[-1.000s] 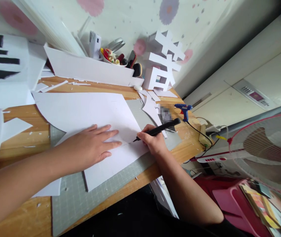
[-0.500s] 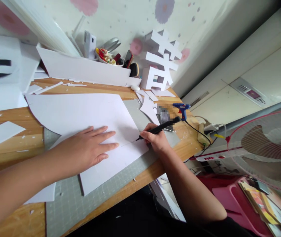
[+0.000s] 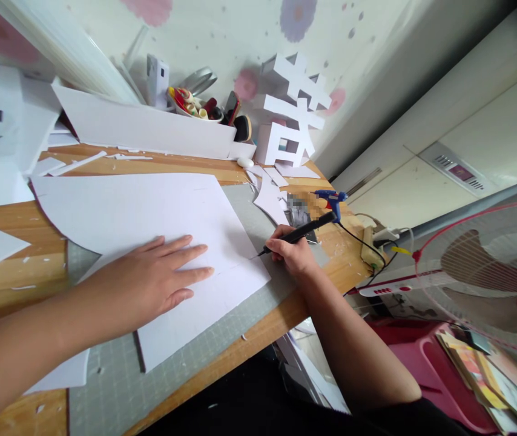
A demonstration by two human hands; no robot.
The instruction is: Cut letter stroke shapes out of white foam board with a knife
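A large white board (image 3: 149,206) with a curved left side lies on the grey-green cutting mat (image 3: 117,387). My left hand (image 3: 172,269) rests flat on the board, fingers spread, holding nothing. My right hand (image 3: 292,251) grips a slim black pen-like tool (image 3: 301,231); whether it is a pen or a craft knife I cannot tell. Its thin tip is at the board's right edge, and a faint line runs across the board between the tip and my left fingers.
White offcuts (image 3: 270,197) and a blue glue gun (image 3: 331,200) with a black cord lie to the right. Behind stand a white built-up character (image 3: 292,112) and a bowl of small items (image 3: 195,109). A fan (image 3: 490,272) stands at the right.
The tool's tip has moved right along the line to the board's edge. My left hand stays flat on the board, and the whole view has shifted slightly.
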